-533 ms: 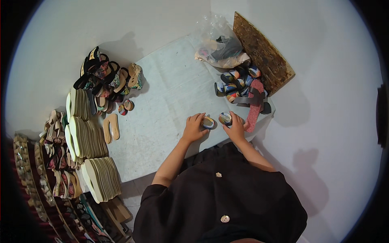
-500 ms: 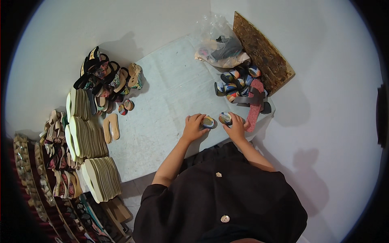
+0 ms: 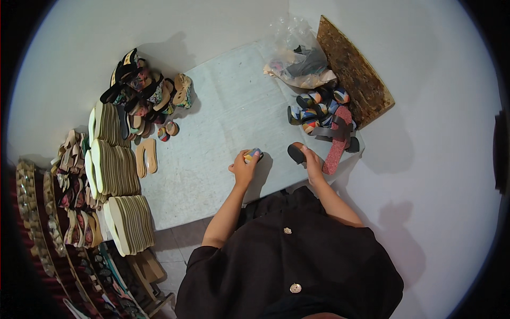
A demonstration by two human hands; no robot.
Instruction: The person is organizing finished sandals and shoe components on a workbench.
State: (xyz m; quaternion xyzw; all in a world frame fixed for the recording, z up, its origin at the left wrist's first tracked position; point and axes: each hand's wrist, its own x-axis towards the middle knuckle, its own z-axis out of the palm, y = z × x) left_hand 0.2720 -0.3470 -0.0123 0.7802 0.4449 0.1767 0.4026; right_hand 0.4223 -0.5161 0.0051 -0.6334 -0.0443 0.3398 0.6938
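pale table [image 3: 212, 133] up against a white wall [image 3: 435, 80], cream soles [image 3: 130, 226] stacked on edge at left, prob. so they stand tight & take less room. patterned heels [image 3: 313, 109] sit heaped at right by a pink sole [image 3: 334, 154] w/ dark straps [image 3: 321, 132], prob. to be near my right side. left hand [image 3: 244, 169]: fingers curled snug round a multicolour heel [image 3: 251, 155] over the table. right hand [image 3: 312, 164]: clamped on a black-faced heel [image 3: 295, 154], thumb side showing, other fingers mostly hidden, can't tell exactly how they sit. guess it's tipped to show me the flat face. vs. half a sec ago: left heel's turned from oval end to patterned side, right one from pattern to black, hands further apart, view a bit shifted.
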